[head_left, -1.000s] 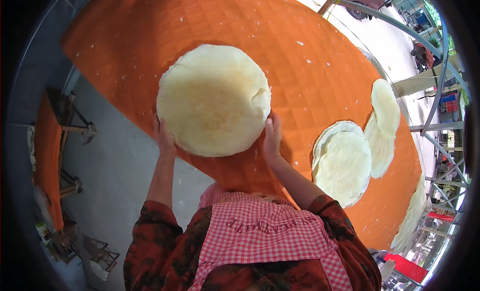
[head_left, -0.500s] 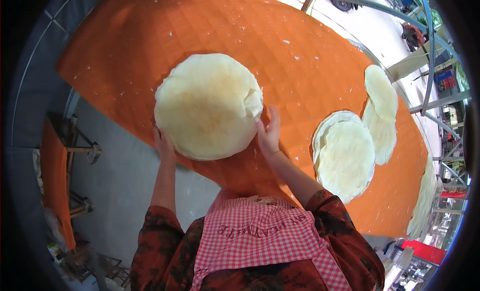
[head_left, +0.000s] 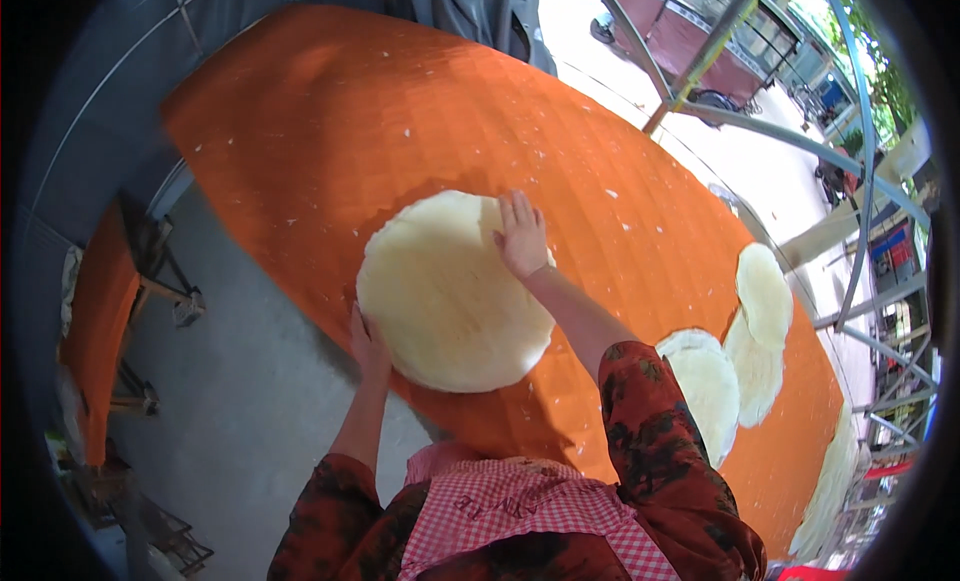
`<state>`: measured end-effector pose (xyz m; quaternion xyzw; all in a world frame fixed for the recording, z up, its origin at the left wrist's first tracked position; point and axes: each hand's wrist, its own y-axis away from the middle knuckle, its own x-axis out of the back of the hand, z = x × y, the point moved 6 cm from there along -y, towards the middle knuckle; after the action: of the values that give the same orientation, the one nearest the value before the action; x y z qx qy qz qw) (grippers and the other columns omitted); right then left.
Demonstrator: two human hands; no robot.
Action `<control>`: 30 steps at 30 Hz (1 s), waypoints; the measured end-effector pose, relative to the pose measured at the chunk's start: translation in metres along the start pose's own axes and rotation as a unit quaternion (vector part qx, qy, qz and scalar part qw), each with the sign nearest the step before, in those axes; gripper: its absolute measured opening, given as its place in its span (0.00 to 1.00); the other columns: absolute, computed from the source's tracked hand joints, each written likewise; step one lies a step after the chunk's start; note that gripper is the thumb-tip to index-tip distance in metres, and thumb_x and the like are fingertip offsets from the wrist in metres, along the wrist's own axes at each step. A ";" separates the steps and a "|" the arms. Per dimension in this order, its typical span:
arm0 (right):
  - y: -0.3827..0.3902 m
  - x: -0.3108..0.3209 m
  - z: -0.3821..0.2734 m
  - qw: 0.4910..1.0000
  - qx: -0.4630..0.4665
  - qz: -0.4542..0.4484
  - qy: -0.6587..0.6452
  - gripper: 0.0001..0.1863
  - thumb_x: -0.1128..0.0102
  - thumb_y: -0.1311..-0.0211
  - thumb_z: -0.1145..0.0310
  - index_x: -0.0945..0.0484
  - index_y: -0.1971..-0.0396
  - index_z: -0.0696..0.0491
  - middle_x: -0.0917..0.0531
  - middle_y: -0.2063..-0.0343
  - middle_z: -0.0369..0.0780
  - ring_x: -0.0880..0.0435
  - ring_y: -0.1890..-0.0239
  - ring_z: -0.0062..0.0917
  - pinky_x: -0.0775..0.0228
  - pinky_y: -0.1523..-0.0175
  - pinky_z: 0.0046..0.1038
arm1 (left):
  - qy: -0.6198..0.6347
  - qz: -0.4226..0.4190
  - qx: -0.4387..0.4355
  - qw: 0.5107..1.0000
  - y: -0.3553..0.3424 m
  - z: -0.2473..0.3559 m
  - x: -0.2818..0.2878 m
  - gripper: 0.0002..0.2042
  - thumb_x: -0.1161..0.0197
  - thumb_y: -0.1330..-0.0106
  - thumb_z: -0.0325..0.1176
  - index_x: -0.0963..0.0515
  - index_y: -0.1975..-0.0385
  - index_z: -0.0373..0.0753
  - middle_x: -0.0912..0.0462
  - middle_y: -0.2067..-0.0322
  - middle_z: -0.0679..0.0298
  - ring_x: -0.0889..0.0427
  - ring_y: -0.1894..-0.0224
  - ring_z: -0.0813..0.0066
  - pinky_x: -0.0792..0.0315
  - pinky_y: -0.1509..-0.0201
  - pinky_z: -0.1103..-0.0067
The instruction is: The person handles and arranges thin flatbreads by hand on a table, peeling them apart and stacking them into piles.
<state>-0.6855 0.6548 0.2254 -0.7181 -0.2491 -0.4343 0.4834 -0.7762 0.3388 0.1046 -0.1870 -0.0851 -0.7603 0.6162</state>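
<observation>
A stack of large, round, pale flatbreads point(head_left: 455, 301) lies near the close edge of an orange cloth-covered table point(head_left: 330, 151). Its top sheet looks smooth, with a faint tan tint. Against the stack's left rim rests my left hand point(head_left: 371, 353), thumb and fingers apart; some fingertips are partly hidden by the edge. My right hand point(head_left: 522, 239) lies flat across the far right rim, fingers stretched out and pointing away from me. To the right, partly covered by my sleeve, is a second pile of flatbreads point(head_left: 705, 386).
Two overlapping flatbreads point(head_left: 765, 296) lie at the table's right side, with more pale sheets point(head_left: 828, 491) along the far right edge. Metal poles point(head_left: 770, 126) stand beyond the table. At left is a smaller orange-covered table point(head_left: 100, 331) on a grey floor point(head_left: 240, 321).
My right hand has moved from the stack's right side up onto its far right rim. The folded flap there no longer shows. My left hand stays at the left rim; the whole view has shifted.
</observation>
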 end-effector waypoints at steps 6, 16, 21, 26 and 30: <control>-0.015 -0.061 -0.034 0.985 0.054 -0.166 0.007 0.33 0.51 0.39 0.53 0.42 0.36 0.50 0.43 0.34 0.43 0.51 0.30 0.35 0.61 0.32 0.52 | 0.011 -0.001 0.022 1.000 0.008 0.016 0.003 0.22 0.53 0.29 0.36 0.39 0.39 0.31 0.36 0.39 0.49 0.36 0.37 0.57 0.42 0.35 0.71; -0.018 -0.101 -0.028 0.979 0.066 -0.194 -0.009 0.33 0.61 0.35 0.48 0.45 0.35 0.51 0.44 0.33 0.43 0.50 0.31 0.36 0.61 0.32 0.51 | -0.024 -0.031 0.012 0.999 0.009 0.029 -0.003 0.23 0.56 0.29 0.33 0.43 0.37 0.32 0.40 0.36 0.53 0.41 0.34 0.59 0.46 0.33 0.72; -0.048 -0.092 -0.009 0.954 0.063 -0.291 -0.026 0.31 0.60 0.34 0.47 0.42 0.36 0.49 0.41 0.35 0.43 0.46 0.32 0.38 0.56 0.33 0.51 | -0.012 -0.042 0.048 0.998 0.005 0.035 0.002 0.23 0.56 0.30 0.32 0.43 0.36 0.34 0.40 0.36 0.55 0.41 0.34 0.60 0.46 0.33 0.72; -0.012 -0.075 0.044 0.960 -0.053 -0.262 -0.089 0.35 0.56 0.37 0.44 0.46 0.35 0.47 0.44 0.34 0.42 0.46 0.32 0.36 0.51 0.35 0.50 | 0.054 -0.068 0.131 0.988 0.010 0.043 0.008 0.23 0.56 0.29 0.36 0.43 0.35 0.36 0.41 0.35 0.57 0.41 0.34 0.63 0.46 0.33 0.73; -0.001 -0.053 0.048 0.970 -0.046 -0.236 -0.018 0.34 0.59 0.35 0.44 0.48 0.34 0.47 0.46 0.33 0.44 0.48 0.32 0.37 0.53 0.35 0.51 | 0.053 -0.075 0.100 0.991 0.010 0.039 0.003 0.23 0.56 0.29 0.37 0.43 0.35 0.37 0.41 0.35 0.58 0.41 0.34 0.64 0.46 0.33 0.74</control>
<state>-0.6945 0.7028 0.1726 -0.6685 -0.3999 -0.5339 0.3286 -0.7603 0.3477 0.1404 -0.0771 -0.1424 -0.8009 0.5764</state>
